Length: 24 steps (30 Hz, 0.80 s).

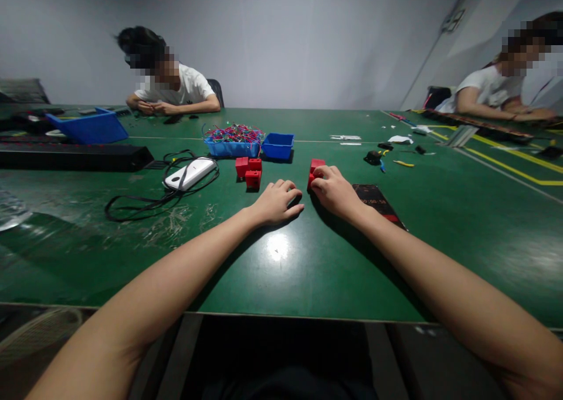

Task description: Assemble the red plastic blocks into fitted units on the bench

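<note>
My left hand (276,203) rests low over the green table (272,282), fingers slightly curled and apart, holding nothing. Just beyond it sits a small group of red blocks (253,180). My right hand (335,191) has its thumb and fingers closed on a small red block (310,180), mostly hidden by the fingers. Another red block (317,164) stands directly behind that one. Under my right wrist lies a dark phone-like device (373,195) with dim digits on its face.
Beyond the blocks are a blue tray (233,148) heaped with thin coloured wires and a smaller blue bin (278,146). To the left lie a white device (191,174) and a black cable (132,217). Yellow-handled tools (403,163) lie right. Two people sit across the table.
</note>
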Each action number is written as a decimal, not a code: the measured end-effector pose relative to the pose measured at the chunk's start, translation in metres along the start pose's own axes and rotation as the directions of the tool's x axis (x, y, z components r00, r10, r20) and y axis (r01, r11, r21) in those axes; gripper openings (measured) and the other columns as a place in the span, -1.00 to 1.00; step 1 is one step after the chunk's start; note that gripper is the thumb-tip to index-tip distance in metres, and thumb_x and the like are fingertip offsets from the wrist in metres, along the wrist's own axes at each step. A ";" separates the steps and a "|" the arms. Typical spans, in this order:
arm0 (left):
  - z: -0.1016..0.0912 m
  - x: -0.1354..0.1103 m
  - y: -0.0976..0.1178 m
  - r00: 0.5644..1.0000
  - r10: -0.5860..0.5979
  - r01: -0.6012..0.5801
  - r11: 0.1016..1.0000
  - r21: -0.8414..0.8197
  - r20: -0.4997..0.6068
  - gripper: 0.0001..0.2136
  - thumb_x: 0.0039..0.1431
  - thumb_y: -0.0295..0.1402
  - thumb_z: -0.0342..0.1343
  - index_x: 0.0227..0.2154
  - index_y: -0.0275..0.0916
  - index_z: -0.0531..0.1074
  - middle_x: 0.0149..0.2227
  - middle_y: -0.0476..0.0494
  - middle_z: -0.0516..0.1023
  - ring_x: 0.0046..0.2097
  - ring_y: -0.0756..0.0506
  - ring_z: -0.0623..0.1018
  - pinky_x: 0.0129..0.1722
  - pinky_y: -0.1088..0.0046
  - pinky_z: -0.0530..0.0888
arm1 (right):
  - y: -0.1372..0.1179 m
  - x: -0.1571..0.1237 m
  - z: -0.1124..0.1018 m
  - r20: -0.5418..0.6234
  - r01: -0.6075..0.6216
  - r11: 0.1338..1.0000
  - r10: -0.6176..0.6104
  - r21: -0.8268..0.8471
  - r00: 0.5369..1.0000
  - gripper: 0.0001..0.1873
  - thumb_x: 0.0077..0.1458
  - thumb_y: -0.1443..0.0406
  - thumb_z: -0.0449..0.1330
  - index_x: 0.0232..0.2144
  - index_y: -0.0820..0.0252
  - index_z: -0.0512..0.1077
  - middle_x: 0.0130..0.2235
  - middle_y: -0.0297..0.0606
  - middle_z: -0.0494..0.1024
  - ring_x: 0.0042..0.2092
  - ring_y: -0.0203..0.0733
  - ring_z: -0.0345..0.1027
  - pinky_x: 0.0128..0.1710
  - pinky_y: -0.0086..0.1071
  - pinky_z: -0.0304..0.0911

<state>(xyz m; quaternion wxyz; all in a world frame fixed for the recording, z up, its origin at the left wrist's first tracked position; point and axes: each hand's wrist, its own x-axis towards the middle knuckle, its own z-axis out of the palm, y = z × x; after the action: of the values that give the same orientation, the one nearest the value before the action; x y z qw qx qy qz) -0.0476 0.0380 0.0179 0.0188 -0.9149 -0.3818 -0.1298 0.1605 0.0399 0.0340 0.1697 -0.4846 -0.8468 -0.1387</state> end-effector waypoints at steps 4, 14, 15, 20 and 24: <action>-0.001 0.000 0.001 1.000 -0.006 0.006 1.000 -0.005 0.007 -0.59 0.32 -0.07 -0.03 0.06 -0.21 0.43 0.10 -0.28 0.44 0.07 -0.24 0.42 0.05 0.15 0.37 | -0.001 0.001 0.001 0.069 -0.048 0.997 0.051 -0.054 0.996 -0.66 0.29 0.35 0.01 -0.10 0.27 0.57 0.12 0.04 0.41 0.10 0.07 0.20 0.05 -0.17 0.27; -0.001 0.000 0.000 1.000 0.001 -0.001 1.000 -0.017 0.000 -0.59 0.31 -0.08 -0.02 0.05 -0.21 0.43 0.08 -0.29 0.44 0.07 -0.24 0.42 0.03 0.13 0.38 | 0.010 -0.002 0.014 0.138 -0.124 0.985 0.141 -0.124 0.980 -0.52 0.28 0.43 -0.08 0.20 0.42 0.32 0.38 0.25 0.07 0.38 0.19 -0.02 0.13 0.00 0.21; -0.002 0.000 0.001 1.000 0.002 -0.002 1.000 -0.014 0.000 -0.60 0.31 -0.09 -0.02 0.05 -0.21 0.43 0.08 -0.28 0.45 0.06 -0.24 0.42 0.03 0.13 0.37 | 0.009 -0.002 0.014 0.171 -0.073 0.994 0.086 -0.083 0.981 -0.54 0.30 0.42 -0.08 0.17 0.35 0.35 0.35 0.20 0.17 0.34 0.14 0.10 0.13 -0.06 0.21; -0.002 0.000 0.006 0.997 -0.068 0.068 0.997 0.018 -0.041 -0.66 0.29 -0.21 -0.04 -0.02 -0.24 0.48 -0.03 -0.27 0.51 0.02 -0.24 0.44 0.00 0.15 0.36 | -0.002 -0.001 0.009 0.279 0.075 0.995 -0.092 0.072 0.956 -0.61 0.33 0.37 -0.07 0.08 0.26 0.43 -0.01 0.02 0.54 0.00 -0.05 0.46 -0.03 -0.28 0.28; -0.005 0.000 0.007 0.969 -0.152 0.176 0.977 0.118 -0.194 -0.68 0.27 -0.21 -0.03 -0.05 -0.25 0.48 -0.01 -0.31 0.51 0.11 -0.31 0.37 0.07 0.06 0.29 | -0.008 -0.004 0.007 0.268 0.087 0.994 -0.102 0.066 0.958 -0.60 0.33 0.37 -0.07 0.09 0.27 0.43 0.02 0.03 0.53 0.03 -0.05 0.44 -0.01 -0.29 0.25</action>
<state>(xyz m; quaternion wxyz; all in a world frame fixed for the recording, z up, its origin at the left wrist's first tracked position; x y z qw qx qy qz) -0.0439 0.0326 0.0233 0.1046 -0.8609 -0.4607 -0.1889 0.1542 0.0359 0.0256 0.0583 -0.4534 -0.8876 -0.0565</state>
